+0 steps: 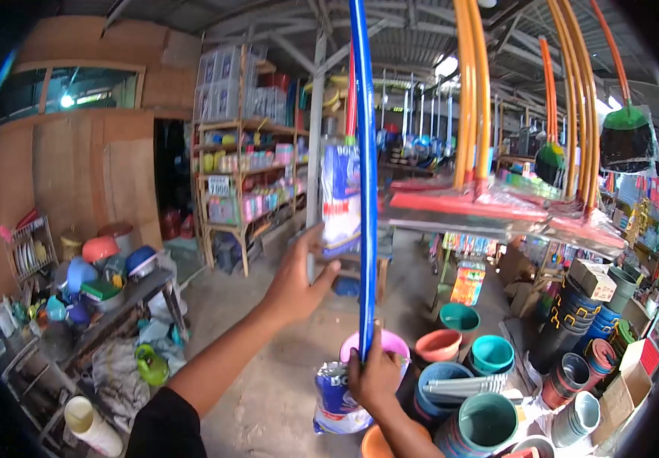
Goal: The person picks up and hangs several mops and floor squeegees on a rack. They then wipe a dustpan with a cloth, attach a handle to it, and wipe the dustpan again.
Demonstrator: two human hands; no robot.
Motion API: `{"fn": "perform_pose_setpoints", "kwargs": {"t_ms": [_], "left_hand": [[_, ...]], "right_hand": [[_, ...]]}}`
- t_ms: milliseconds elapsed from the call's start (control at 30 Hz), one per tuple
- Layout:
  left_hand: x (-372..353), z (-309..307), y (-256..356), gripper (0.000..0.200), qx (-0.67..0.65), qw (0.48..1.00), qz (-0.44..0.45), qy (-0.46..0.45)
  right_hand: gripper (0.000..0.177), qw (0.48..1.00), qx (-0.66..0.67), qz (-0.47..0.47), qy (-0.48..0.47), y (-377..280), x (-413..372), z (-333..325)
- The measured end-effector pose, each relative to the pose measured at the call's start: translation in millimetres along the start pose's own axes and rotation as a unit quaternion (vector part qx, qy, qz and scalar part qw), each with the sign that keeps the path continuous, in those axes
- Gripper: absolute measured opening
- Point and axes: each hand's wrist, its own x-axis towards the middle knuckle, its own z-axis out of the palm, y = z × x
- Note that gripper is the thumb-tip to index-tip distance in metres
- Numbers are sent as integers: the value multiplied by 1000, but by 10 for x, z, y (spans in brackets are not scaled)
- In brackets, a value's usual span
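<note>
Blue glossy pole [367, 191] and its surroundings, the pole serving as landmark. The pole stands nearly upright, running from the upper edge of the view down to the right hand [375, 372], whose fingers are clenched around its lower part. The left hand [302, 276] is raised on the left side of the pole, its fingers parted and not closed around anything; they lie beside a blue-and-white printed plastic package [341, 200] hanging upright just left of the pole, and whether they touch it cannot be told. A second blue, white and silver plastic package [337, 404] lies below the pole's gripped part, partly covered by the right hand; its attachment to the pole cannot be made out. Behind this hand is a round pink plastic tub [350, 347]. To the right of the pole hang orange poles [467, 99] with wide red heads [459, 202] in clear wrapping; below them stand an orange-red plastic bucket [438, 346], a turquoise plastic bucket [493, 355] and a dark green plastic bucket [488, 422]. Left of the pole are a wooden shelf [247, 169] of small colourful goods and, farther left, a grey worktop [140, 294] bearing plastic basins [100, 248].
</note>
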Motion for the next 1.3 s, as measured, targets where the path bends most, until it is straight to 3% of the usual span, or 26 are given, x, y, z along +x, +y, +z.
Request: {"fn": "perform_pose_setpoints", "kwargs": {"t_ms": [133,267,400,467,567,733,900,1033,1133,1300], "left_hand": [[1204,217,142,62,104,987,114,54],[2082,705,121,60,152,977,148,33],[2468,1100,240,58,270,955,98,75],[2591,1175,273,59,332,937,30,107],[2683,1123,243,61,311,945,13,97],[2661,843,14,62,327,935,-31,130],[2556,334,-262,73,340,938,-37,48],[2370,-202,-316,74,333,939,-11,85],[2279,-534,-341,79,334,937,-58,86],[2220,-1146,-581,70,323,941,-41,91]], "right_hand": [[73,1000,-10,-1,27,257,556,-496],[73,998,-24,-3,57,491,963,-790],[73,996,-44,-10,80,649,1268,-907],[72,995,-44,-10,91,683,1373,-955],[70,995,-44,-21,85,667,1486,-1049],[72,994,-50,-31,87,565,1637,-1083],[71,996,-37,-13,82,200,1872,-1154],[68,996,-10,9,94,-151,2147,-1247],[67,992,-29,8,119,-310,2363,-1296],[63,989,-73,43,119,-682,2766,-1408]]}}
